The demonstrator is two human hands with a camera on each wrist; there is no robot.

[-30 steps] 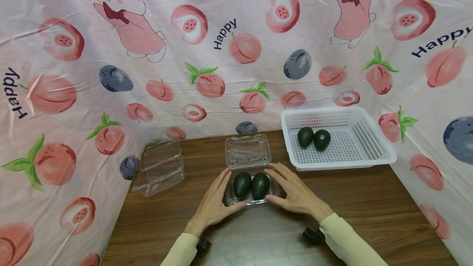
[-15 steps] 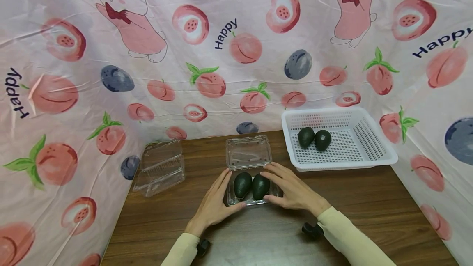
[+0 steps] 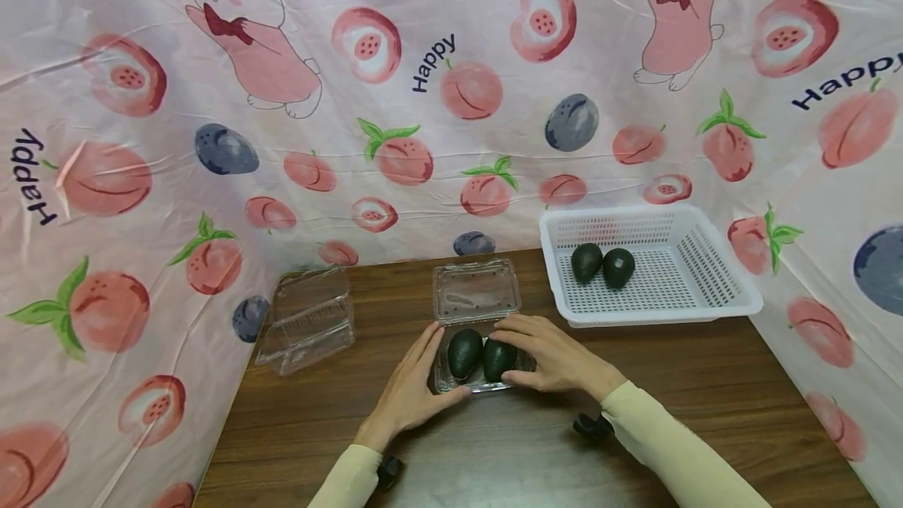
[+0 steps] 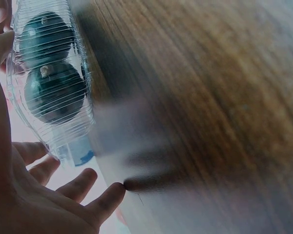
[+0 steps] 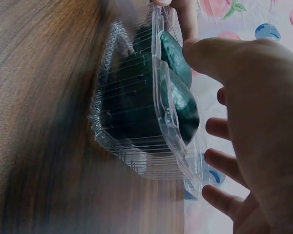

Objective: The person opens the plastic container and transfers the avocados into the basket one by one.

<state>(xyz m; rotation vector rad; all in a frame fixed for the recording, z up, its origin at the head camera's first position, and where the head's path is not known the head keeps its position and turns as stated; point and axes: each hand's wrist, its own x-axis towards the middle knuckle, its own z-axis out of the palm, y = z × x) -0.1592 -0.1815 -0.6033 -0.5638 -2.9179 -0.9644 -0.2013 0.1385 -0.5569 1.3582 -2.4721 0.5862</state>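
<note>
Two avocados, the left one [image 3: 465, 353] and the right one [image 3: 499, 359], are found side by side in the clear container [image 3: 487, 390] on the worktop [image 3: 296, 429], whose lid [image 3: 476, 292] is folded back behind it. The step in hand is judged to be the settling of the fruit in the base. For the next move, a clear path for the lid, with fingers kept off the hinge, would appear to be called for.

The left hand [image 3: 405, 394] is laid along the container's left side, fingers extended, with no grip shown. The right hand [image 3: 557, 359] is spread over the right edge, fingers relaxed, and appears to be rested lightly against the right avocado; firm pressure cannot be confirmed. Two further avocados [image 3: 586, 263] are held in the white basket [image 3: 656, 317].

Compared with the frame one second ago, the right hand has been shifted inward, over the right avocado; the left hand and lid are found practically unchanged.
</note>
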